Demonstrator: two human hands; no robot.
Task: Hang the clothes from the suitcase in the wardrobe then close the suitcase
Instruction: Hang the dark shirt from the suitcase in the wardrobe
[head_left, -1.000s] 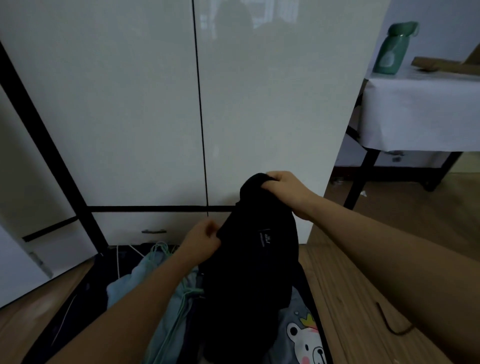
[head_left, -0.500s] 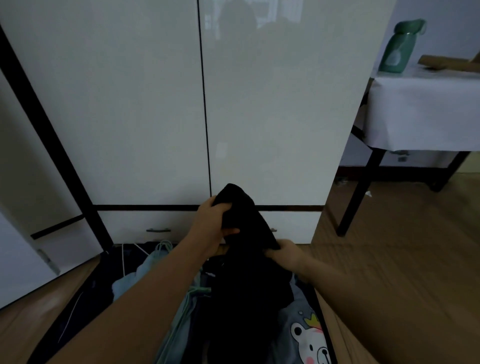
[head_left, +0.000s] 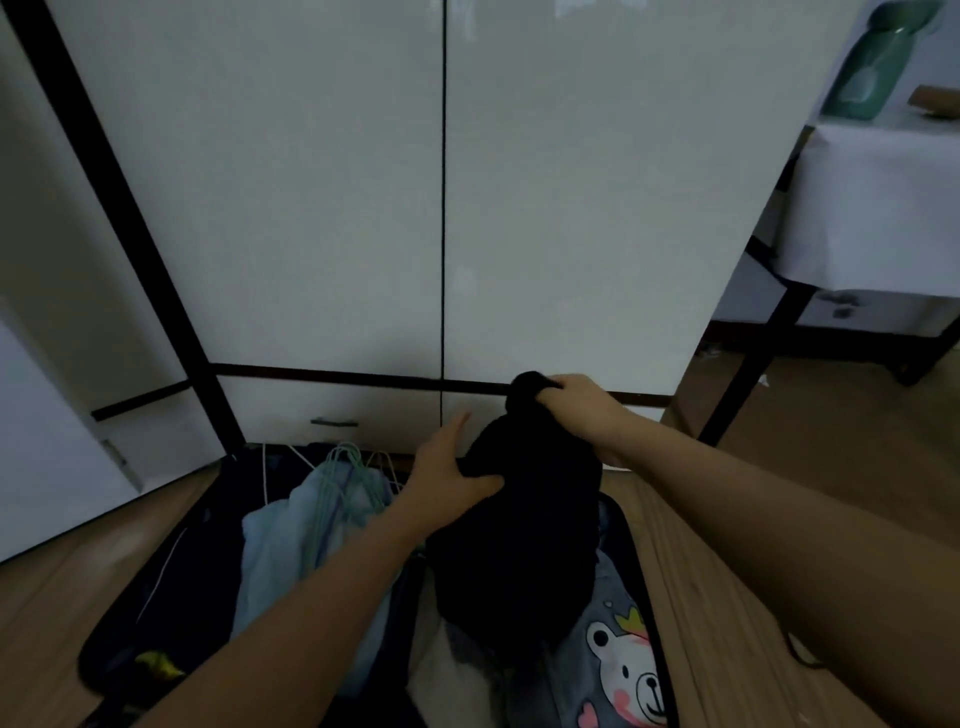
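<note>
Since half a second ago we have swapped grips on the black garment (head_left: 524, 525): our right hand (head_left: 576, 405), which was low on the cloth, now bunches its top at centre frame, just in front of the wardrobe (head_left: 322, 208) drawer line, while our left hand (head_left: 447, 478) has dropped from the top to the garment's left side. We judge this as working hand over hand to find the collar or shoulders, so the piece is lifted but not yet ready for a hanger. Our right hand is closed tight, fingers curled round a wad of black fabric. Our left hand is more open: the thumb presses across the cloth, one finger points up toward the drawer, and we cannot tell how the other fingers lie behind the fabric. Most of the garment hangs down over the open suitcase (head_left: 171, 571) at the bottom of the frame, where pale blue clothing (head_left: 291, 540), green hangers (head_left: 353, 467) and a grey bear-print piece (head_left: 623, 670) lie. Both wardrobe doors are shut, so hanging has yet to start.
</note>
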